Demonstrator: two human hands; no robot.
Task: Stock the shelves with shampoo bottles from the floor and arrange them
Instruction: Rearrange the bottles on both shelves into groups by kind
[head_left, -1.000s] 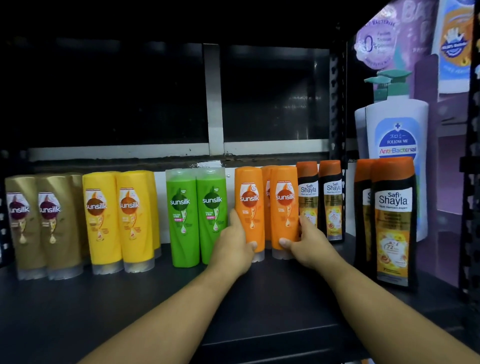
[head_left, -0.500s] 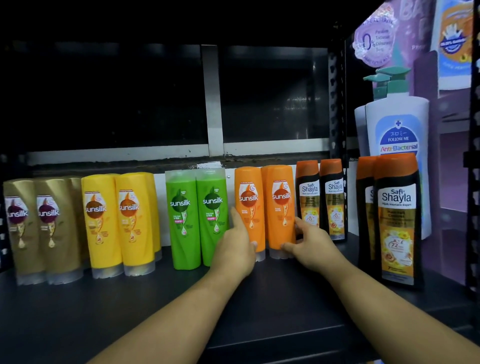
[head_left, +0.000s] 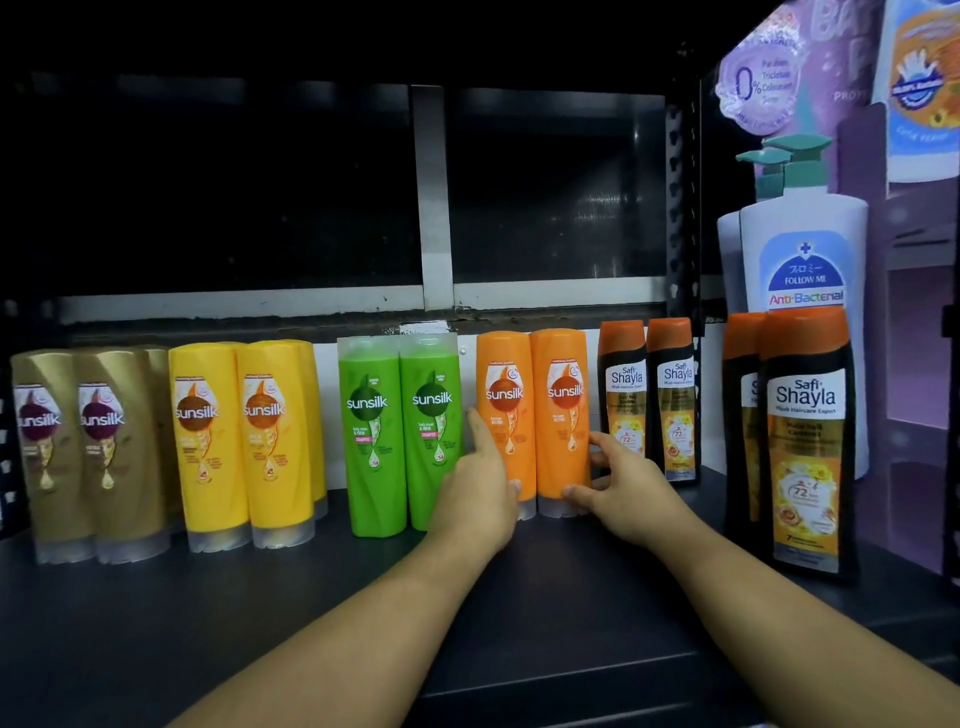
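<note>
Two orange Sunsilk bottles stand side by side on the dark shelf (head_left: 260, 623). My left hand (head_left: 480, 493) grips the left orange bottle (head_left: 504, 395) low down, thumb in front and a finger up its left side. My right hand (head_left: 626, 491) holds the right orange bottle (head_left: 561, 400) near its base, thumb across the front, fingers round its right side. Both bottles stand upright with labels facing me.
Left of the orange pair stand two green Sunsilk bottles (head_left: 400, 431), yellow ones (head_left: 239, 441) and gold ones (head_left: 78, 452). Black-and-orange Safi Shayla bottles (head_left: 649, 395) stand to the right, a larger pair (head_left: 800, 441) nearer me, with white pump bottles (head_left: 805, 249) behind.
The right orange bottle has shifted left against the other one and covers the bottle behind. Both hands have stayed on the orange bottles.
</note>
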